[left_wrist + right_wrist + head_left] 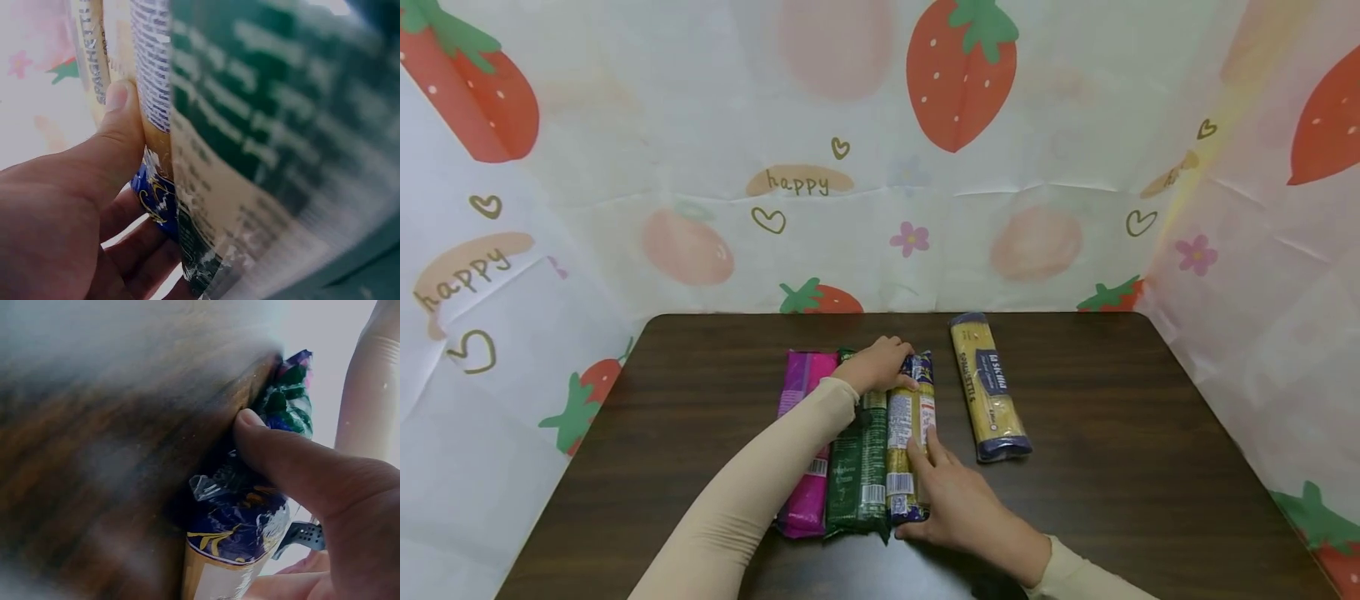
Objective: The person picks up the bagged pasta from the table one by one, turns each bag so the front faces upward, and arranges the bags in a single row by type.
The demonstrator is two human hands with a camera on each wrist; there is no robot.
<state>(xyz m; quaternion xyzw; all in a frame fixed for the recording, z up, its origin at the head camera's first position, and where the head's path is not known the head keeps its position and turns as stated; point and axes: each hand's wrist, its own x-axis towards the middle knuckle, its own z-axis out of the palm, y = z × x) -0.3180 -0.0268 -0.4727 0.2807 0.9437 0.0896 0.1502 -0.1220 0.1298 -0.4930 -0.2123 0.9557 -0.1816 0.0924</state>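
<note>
Three pasta packs lie side by side: a magenta pack (806, 512), a green pack (847, 467) and a blue-and-gold pack (901, 454) on the right. My left hand (880, 365) reaches across the green pack and grips the far end of the blue-and-gold pack; its thumb (122, 115) lies along the pack's side and its fingers curl round the end. Around the near right corner of the same pack, my right hand (958, 504) has its thumb (269, 440) at the near end and its fingers along the right side.
A spaghetti pack (988, 387) with blue ends lies apart, slightly tilted, to the right of the row. Everything rests on a dark wooden table (1112, 433). Behind and beside it hangs a white cloth (880, 242) printed with strawberries.
</note>
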